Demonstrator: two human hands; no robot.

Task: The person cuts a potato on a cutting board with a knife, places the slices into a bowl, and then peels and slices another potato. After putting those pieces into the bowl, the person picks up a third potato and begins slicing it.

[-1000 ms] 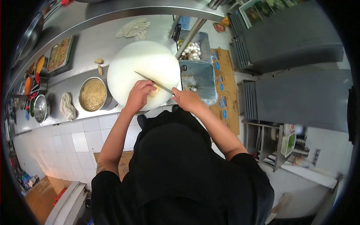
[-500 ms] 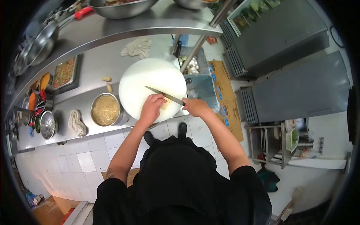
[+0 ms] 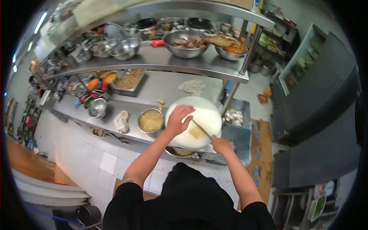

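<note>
My right hand (image 3: 221, 145) is wrapped round the handle of a knife (image 3: 202, 129), whose blade lies over the round white cutting board (image 3: 180, 141) and points up and left. My left hand (image 3: 179, 119) is raised over the board's left side near the knife tip, its fingers apart. A pale yellowish piece of food (image 3: 196, 132) rests on the board below the blade. Left of the board stands a metal pot (image 3: 151, 122) of pale shreds, with small tan pieces (image 3: 160, 102) behind it.
Above the counter runs a steel shelf (image 3: 153, 63) with a bowl of meat (image 3: 186, 43). A post (image 3: 229, 97) rises right of the board, beside grey bins (image 3: 237, 134). A folded cloth (image 3: 121, 122) and a tray of chopped food (image 3: 130, 79) are to the left.
The view has tilted up and turned left. My left hand has let go of the food and moved towards the knife tip. The blade has come away from the food's edge.
</note>
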